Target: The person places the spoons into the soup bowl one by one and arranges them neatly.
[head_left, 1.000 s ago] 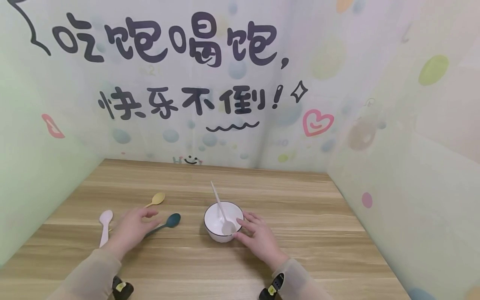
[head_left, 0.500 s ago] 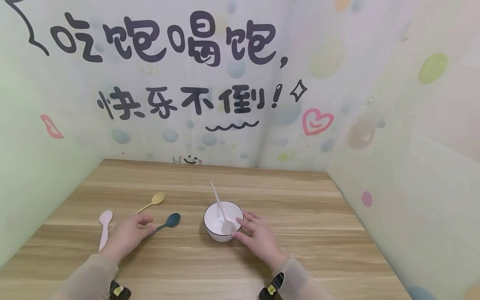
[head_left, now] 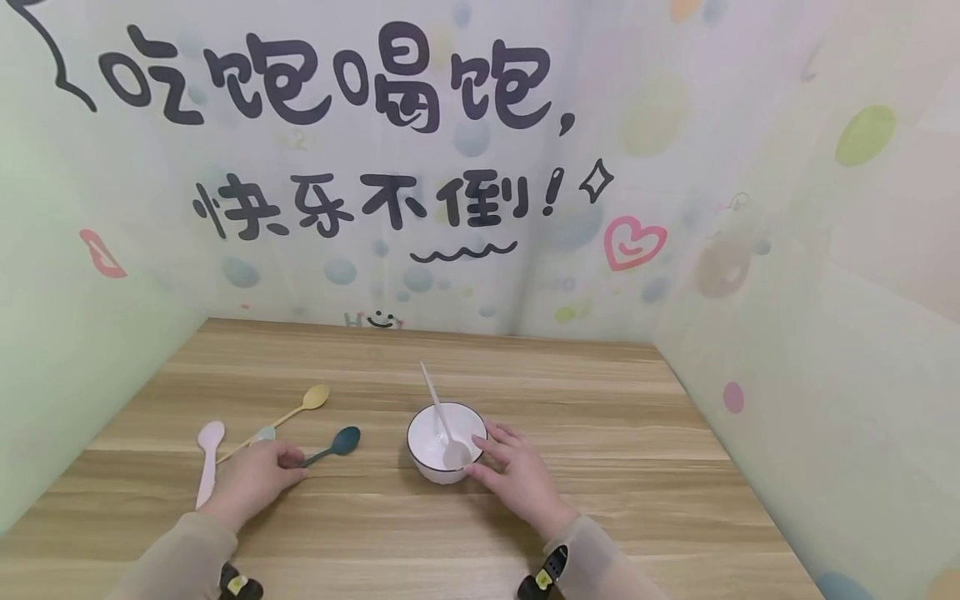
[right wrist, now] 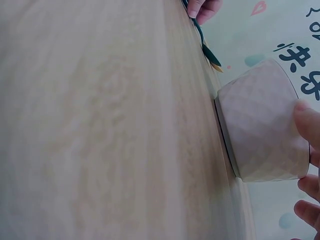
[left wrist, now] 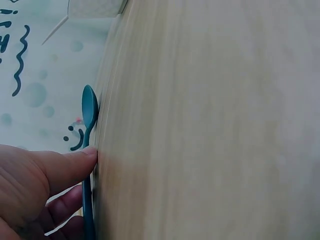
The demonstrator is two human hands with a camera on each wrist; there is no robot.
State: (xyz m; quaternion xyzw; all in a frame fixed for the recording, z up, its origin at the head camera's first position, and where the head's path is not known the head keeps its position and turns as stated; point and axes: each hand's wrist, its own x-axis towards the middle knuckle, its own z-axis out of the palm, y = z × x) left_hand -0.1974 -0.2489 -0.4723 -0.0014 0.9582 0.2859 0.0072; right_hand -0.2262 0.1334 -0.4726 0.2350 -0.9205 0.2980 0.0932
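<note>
On the left of the head view my left hand point(head_left: 257, 479) pinches the handle of a dark teal spoon point(head_left: 346, 440). The left wrist view has the thumb on one side of the teal handle point(left wrist: 87, 200) and curled fingers on the other, with the spoon close to the tabletop. My right hand point(head_left: 521, 479) holds the right side of a white dark-rimmed bowl point(head_left: 431, 472), thumb and fingers at its rim. The bowl's faceted outer wall point(right wrist: 260, 125) fills the right of the right wrist view. A white spoon point(head_left: 432, 390) leans inside the bowl, its handle sticking out past the far rim.
Around the left hand lie a yellow spoon point(head_left: 316, 397), a pink spoon point(head_left: 208, 454) and a pale green spoon point(head_left: 265, 433), mostly hidden behind the hand. The wooden table point(head_left: 600, 417) meets a printed wall covering point(head_left: 480, 275) at the back.
My left hand has drawn slightly left and back along the teal spoon and closed on its handle, uncovering the pale green spoon. The right hand and bowl hold still.
</note>
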